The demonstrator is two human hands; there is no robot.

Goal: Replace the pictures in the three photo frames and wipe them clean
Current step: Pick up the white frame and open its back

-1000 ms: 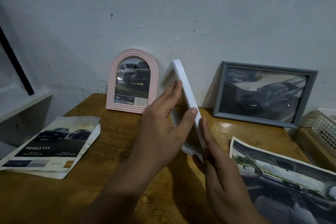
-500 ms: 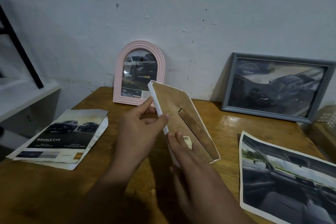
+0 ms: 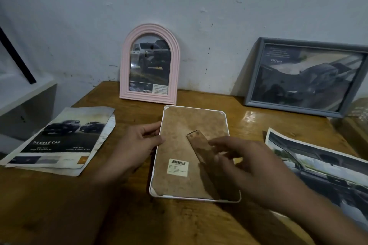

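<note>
Glossy wooden table (image 3: 199,225); white frame's (image 3: 157,165) matt, stained brown backing.

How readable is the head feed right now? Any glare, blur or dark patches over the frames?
Head view: dim overall. Glare on the varnished table beside the white frame, which lies face down. Reflections wash out the grey frame glass; a smaller spot shows on the pink frame. The right hand is motion-blurred; the left hand is sharper. Foreground forearms are in deep shadow.

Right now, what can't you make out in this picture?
- White frame: face-down, so its picture is hidden.
- Label: print too small to read.
- Right print: cut off by the edge and covered by the right hand.
- Grey frame: picture washed out by glare.
</note>
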